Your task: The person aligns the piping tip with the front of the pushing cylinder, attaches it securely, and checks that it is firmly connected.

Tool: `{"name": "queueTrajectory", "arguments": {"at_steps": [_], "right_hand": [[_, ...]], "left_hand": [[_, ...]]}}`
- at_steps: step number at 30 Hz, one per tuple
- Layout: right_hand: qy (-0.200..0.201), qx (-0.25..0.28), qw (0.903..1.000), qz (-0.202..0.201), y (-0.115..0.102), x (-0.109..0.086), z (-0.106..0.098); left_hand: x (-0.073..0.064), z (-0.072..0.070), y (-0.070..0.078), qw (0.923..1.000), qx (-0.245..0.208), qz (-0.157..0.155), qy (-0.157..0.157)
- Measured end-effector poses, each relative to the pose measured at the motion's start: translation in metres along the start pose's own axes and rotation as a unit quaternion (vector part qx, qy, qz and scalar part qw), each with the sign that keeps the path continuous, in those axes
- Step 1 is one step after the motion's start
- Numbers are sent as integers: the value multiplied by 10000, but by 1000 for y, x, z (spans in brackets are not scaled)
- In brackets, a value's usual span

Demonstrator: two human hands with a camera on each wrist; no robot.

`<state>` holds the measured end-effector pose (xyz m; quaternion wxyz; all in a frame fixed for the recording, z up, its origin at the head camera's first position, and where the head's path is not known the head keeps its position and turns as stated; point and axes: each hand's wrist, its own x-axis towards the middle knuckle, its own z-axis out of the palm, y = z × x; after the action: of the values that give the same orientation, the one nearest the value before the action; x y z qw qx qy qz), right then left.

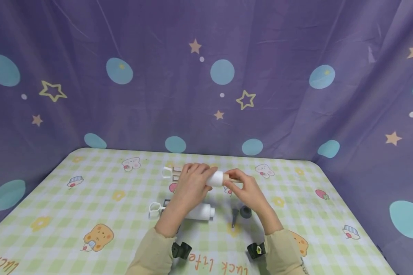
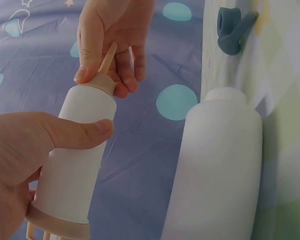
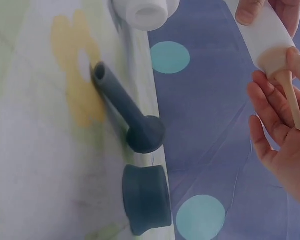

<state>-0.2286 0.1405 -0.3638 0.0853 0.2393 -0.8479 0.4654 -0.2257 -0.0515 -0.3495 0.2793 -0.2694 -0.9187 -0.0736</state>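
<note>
Clock positions are taken from the head view, 12 being the far side.

The tube point(image 1: 215, 178) is raised off the bench point(image 1: 134, 240), in front of me. My left hand point(image 1: 192, 184) is clamped round its white barrel, thumb on the near face in the left wrist view. My right hand point(image 1: 245, 190) pinches the tan nozzle point(image 2: 103, 83) at its collar; the other fingers curl loosely beside the spout.

Long axis: roughly level, running from 9 to 3 o'clock. The nozzle points to 3, into my right palm; the white ring point(image 1: 166, 172) stands at 9.

Handling, in my judgement: light, stiff-walled, and smooth enough to turn in a lax grip. The thin spout looks the weakest part. Recommended hold: full wrap on mid-barrel, and the collar rather than the spout.

Also noted: a second tube point(image 1: 199, 212) lies on the bench towards 7 o'clock, its neck to 3. A dark spout point(image 1: 234, 218) and dark cap point(image 1: 246, 212) sit near each other towards 5, untouched.
</note>
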Motion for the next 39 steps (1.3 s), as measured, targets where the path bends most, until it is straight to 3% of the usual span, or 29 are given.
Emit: {"name": "queueTrajectory", "arguments": {"at_steps": [4,12,18,31,39], "right_hand": [[-62,7,10000,-27,-9,-2,-2],[-130,3,9999,77,27,3,4],[-302,154,9991,260,36,8,3],[-831,-759,9933,258,49,32,-1],[-1062,-901,9893,438,52,40,3]], "left_hand": [[-1,3,-1,9998,-122,-16,-130],[-1,13,-5,9943,-937,-279,-416],[3,20,-9,9934,-976,-310,-526],[14,40,-20,9891,-778,-568,-1112],[17,53,-25,9838,-871,-772,-1360]]}}
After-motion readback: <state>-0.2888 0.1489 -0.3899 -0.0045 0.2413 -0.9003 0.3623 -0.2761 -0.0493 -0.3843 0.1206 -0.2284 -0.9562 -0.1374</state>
